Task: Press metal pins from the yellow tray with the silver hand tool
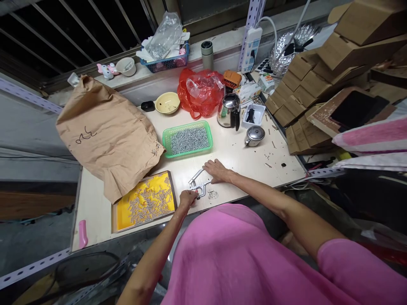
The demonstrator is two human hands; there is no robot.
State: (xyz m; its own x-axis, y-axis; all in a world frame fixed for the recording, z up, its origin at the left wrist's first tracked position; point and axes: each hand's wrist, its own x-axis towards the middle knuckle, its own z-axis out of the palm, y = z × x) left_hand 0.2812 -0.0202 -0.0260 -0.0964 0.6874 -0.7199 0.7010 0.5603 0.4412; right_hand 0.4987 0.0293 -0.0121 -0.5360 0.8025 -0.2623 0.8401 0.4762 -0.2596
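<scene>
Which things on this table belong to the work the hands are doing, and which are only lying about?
In use: left hand and right hand on the small metal press; green basket and yellow tray of small metal pieces.
Lying about: kettle, red bag, yellow bowl, brown paper sack, cardboard boxes.

Small piecework workshop, home-grade, not a factory floor. Bench is a board (235, 152) on slotted-angle steel rail (32, 267). Bulk stock is out: green basket (165, 144) full of small metal pins, yellow tray (125, 216) with more of them loose, big brown paper sack (104, 135). Small metal lever tool (197, 183) at the front edge. Flat cardboard boxes (305, 93) stacked at the right. Domestic bits mixed in: kettle (229, 111), power strip (251, 48), barred window (63, 29).
</scene>
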